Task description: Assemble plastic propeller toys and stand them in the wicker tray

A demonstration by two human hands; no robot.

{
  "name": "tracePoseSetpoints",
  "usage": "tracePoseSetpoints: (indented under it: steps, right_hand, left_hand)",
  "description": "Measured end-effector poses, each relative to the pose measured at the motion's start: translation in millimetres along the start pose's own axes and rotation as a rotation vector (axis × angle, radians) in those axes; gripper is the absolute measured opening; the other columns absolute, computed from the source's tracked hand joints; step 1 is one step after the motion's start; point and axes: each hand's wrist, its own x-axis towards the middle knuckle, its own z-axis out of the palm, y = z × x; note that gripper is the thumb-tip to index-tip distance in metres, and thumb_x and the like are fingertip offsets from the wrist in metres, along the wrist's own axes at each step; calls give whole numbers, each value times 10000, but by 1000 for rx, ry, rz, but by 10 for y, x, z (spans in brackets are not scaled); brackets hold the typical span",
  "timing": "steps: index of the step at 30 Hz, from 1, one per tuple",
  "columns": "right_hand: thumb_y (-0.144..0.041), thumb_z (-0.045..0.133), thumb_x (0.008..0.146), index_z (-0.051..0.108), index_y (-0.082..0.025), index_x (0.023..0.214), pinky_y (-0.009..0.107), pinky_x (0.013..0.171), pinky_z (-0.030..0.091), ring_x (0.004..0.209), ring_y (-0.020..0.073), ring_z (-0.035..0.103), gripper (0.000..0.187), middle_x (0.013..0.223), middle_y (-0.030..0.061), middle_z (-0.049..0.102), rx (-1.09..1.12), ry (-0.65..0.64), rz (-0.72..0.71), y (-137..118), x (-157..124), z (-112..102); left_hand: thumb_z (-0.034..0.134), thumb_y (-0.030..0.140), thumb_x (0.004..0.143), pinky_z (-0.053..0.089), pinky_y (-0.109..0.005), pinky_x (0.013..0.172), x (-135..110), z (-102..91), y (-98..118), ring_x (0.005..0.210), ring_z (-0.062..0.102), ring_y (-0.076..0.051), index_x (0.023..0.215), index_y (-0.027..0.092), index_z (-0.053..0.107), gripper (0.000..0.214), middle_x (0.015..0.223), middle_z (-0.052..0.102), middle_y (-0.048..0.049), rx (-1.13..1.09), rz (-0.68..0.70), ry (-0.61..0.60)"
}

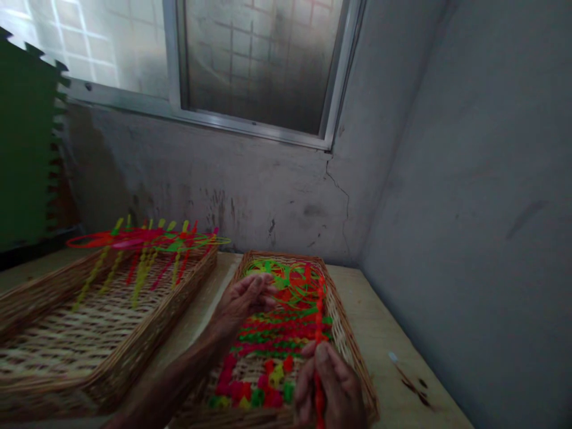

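"How many things are in the hands?"

"One that I can be sure of. The right hand is closed around a single red twisted stick, thumb on top."

"Where is that stick?"

"Nearly upright over the right basket, toward its right long edge. Its lower end runs out of view."

"And the left hand?"

"Above the same basket, by the left long edge. The fingers are half curled with the thumb close to them, a narrow gap at most. Whether they pinch something thin, I cannot tell."

"Count the baskets."

"Two, side by side on the worktop. The right one has three groups: thin rings piled toward the far edge, loose sticks across the middle, small coloured pieces by the near edge."

"Numbers?"

"More than a dozen pieces in pink, red, yellow and green. The rings and loose sticks overlap too much to count."

"The left basket?"

"Roughly nine slanting sticks at the far end, with several flat rings around their upper parts; blur hides the exact count."
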Motion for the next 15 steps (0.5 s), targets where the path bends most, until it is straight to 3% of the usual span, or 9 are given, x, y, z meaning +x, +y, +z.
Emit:
tracePoseSetpoints:
  steps: [3,7,12,15]
  right_hand:
    - [-551,439,797,506,-177,738,137,333,319,304,39,430,384,438,-64,532,-235,9,-99,-115,159,-244]
    - [-488,484,792,564,-216,737,179,348,323,323,70,418,288,419,-57,508,-625,189,-213,71,253,-610]
    - [-420,562,744,641,-268,772,229,486,397,542,152,579,174,604,38,658,-796,309,-358,400,271,-858]
    - [-425,542,760,645,-281,795,233,495,380,584,164,588,181,636,45,661,-866,364,-435,520,325,-873]
  left_hand:
    - [716,270,639,444,-193,529,123,-187,23,534,572,-114,827,114,660,250,670,655,-33,151,93,21]
    - [671,202,673,368,-159,492,274,-284,-123,527,498,-100,727,126,691,95,577,591,-5,451,170,-117]
    - [589,144,720,379,-202,618,550,-93,-360,649,526,-149,746,195,698,124,697,621,-29,856,434,-247]
    - [570,128,711,380,-221,646,710,110,-472,685,531,-163,709,205,675,130,778,612,-47,1056,483,-327]
